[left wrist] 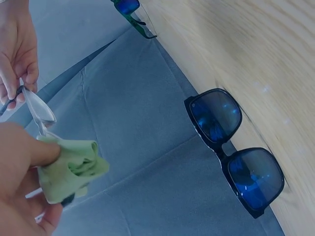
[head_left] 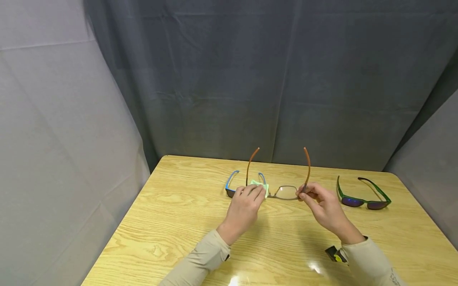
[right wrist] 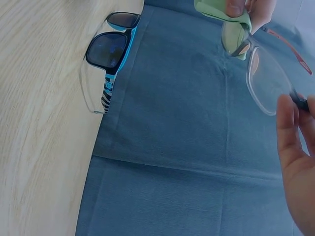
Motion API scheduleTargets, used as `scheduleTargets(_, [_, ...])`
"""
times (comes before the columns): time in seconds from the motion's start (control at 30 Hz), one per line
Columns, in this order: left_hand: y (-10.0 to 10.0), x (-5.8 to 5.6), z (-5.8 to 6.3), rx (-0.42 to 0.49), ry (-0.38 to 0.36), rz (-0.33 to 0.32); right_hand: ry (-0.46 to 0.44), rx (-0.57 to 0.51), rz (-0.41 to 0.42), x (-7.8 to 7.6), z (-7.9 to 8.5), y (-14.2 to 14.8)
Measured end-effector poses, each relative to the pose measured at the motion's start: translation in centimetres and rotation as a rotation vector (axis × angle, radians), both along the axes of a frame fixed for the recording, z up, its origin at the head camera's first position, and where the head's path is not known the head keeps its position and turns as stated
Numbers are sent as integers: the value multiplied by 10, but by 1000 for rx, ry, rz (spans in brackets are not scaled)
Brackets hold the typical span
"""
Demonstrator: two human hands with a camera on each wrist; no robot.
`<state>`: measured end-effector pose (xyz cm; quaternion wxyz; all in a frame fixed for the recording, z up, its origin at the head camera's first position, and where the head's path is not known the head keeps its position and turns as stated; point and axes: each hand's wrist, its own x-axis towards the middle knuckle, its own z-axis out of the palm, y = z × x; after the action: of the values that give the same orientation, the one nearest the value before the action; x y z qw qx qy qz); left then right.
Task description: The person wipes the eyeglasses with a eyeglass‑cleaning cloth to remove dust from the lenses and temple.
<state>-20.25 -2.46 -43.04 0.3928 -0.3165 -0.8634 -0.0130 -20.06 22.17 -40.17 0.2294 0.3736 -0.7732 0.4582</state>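
Observation:
A pair of eyeglasses (head_left: pixel 286 192) with clear lenses and orange-brown temples is held up over the table, temples pointing away. My right hand (head_left: pixel 323 208) pinches the frame at its right hinge between thumb and fingers. Around the left lens, my left hand (head_left: pixel 245 208) holds a light green cloth (left wrist: pixel 74 167), folded over the lens and mostly covering it. In the right wrist view part of that lens (right wrist: pixel 234 38) shows beneath the cloth. Behind the left hand lie blue-and-black sunglasses (right wrist: pixel 107 49) on the table, partly hidden in the head view.
Green sunglasses (head_left: pixel 365 202) with dark bluish lenses lie to the right on the wooden table (head_left: pixel 171 206). A small black and yellow item (head_left: pixel 336 254) sits beside the right sleeve. Grey curtains (head_left: pixel 222 87) hang behind the table and at both sides.

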Motion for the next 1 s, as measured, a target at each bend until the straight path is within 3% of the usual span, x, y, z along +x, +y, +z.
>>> scheduleTargets(0.23, [-3,-5,0,11,92,-86,-33,-31,-88,1,-1,1])
scheduleTargets(0.37, [-4,-6,-1,17,134,-131,-62,-41,-102,8,8,-2])
scheduleTargets(0.57, [-4,-6,-1,18,136,-170,-98,-37,-139,3,-2,6])
scheduleTargets(1.0, [-6,-4,1,62,107,-282,-126,-24,-168,4,-2,12])
